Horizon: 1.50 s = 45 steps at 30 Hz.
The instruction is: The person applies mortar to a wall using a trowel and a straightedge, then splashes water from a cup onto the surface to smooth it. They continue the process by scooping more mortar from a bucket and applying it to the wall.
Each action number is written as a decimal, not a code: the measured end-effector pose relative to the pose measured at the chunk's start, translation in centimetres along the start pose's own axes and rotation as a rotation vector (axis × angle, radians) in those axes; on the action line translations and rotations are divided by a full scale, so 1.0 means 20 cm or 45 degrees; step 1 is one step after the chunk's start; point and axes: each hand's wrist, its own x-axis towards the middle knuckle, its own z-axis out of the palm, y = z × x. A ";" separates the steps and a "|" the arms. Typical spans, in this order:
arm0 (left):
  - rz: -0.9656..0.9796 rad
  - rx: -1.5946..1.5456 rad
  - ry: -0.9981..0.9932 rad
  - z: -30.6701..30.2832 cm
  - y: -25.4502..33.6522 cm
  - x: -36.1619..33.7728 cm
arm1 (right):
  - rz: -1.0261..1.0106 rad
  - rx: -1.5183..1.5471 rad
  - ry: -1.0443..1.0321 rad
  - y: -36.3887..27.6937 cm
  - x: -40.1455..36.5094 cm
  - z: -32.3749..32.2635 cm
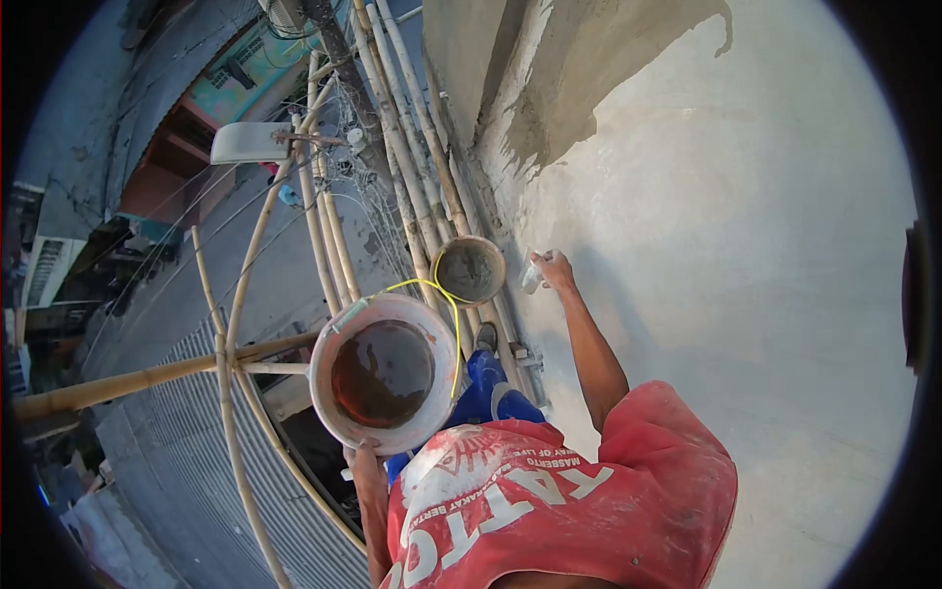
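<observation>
One left hand (363,459) gripping bucket (326,391), partly hidden, right hand (554,270) closed around indistinct pale object (533,279)

The red shirt (574,501) reads "TATTO", "MASBERTO" and "WAY OF LIFE" (smaller lettering only partly legible).

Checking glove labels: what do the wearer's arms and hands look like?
Right hand bare, no glove or watch visible; left hand partly hidden, no glove showing. Both forearms uncovered. Red shirt with white lettering, short right sleeve; left sleeve unclear.
</observation>
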 end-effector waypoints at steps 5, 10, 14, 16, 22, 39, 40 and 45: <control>0.028 0.005 -0.053 0.00 -0.02 0.06 | 0.285 0.767 -0.363 -0.34 0.59 -0.18; 0.078 0.068 -0.217 0.04 -0.01 0.10 | 0.276 0.686 -0.101 -0.58 0.35 -0.28; 0.080 0.081 -0.176 0.10 -0.06 0.15 | -0.325 0.623 -0.002 -0.51 -0.09 -0.30; 0.083 0.165 -0.147 0.18 -0.03 0.16 | -0.506 0.614 -0.088 -0.61 -0.48 -0.27; 0.167 0.173 -0.240 0.28 0.00 0.19 | -0.205 0.231 -0.936 -0.56 -0.81 0.26; 0.199 0.161 -0.369 0.38 -0.02 0.24 | -0.898 -0.179 -0.260 -0.27 -0.81 0.49; 0.204 0.164 -0.371 0.38 -0.04 0.26 | -0.981 -0.032 -0.182 -0.25 -0.83 0.46; 0.220 0.140 -0.363 0.35 -0.11 0.31 | -0.725 0.374 -0.248 -0.39 -0.84 0.11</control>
